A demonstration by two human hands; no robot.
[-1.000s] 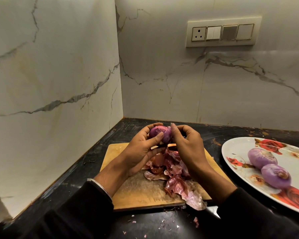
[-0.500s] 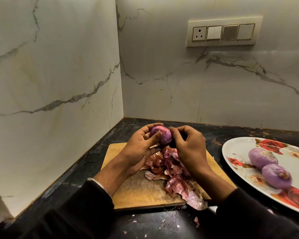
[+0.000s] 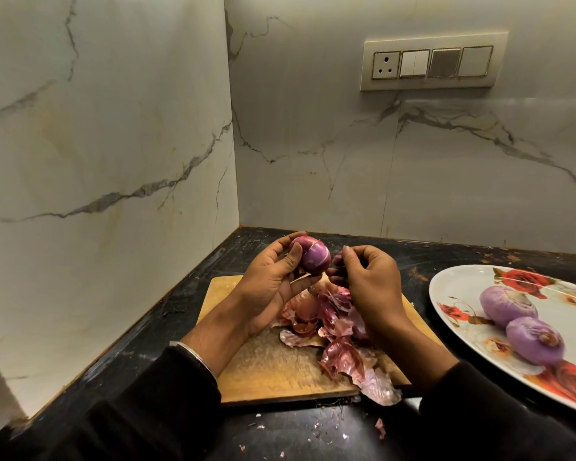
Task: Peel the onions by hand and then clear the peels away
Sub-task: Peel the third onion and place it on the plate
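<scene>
My left hand [image 3: 273, 277] grips a purple onion [image 3: 313, 256] above the wooden cutting board [image 3: 266, 367]; part of its skin is off. My right hand [image 3: 368, 281] is just right of the onion with its fingers curled, pinching what looks like a small dark piece of peel; they no longer touch the onion. A heap of reddish peels [image 3: 333, 334] lies on the board under both hands. Two peeled onions [image 3: 507, 306] [image 3: 535, 341] rest on a white flowered plate [image 3: 456, 294] at the right.
The black counter [image 3: 167, 327] meets marble walls at the left and back, forming a corner. Small peel scraps [image 3: 316, 427] lie on the counter in front of the board. A switch panel [image 3: 433, 61] is on the back wall.
My right hand has drawn away from the onion to the right, fingers still curled. My left hand has turned the onion so more of it shows.
</scene>
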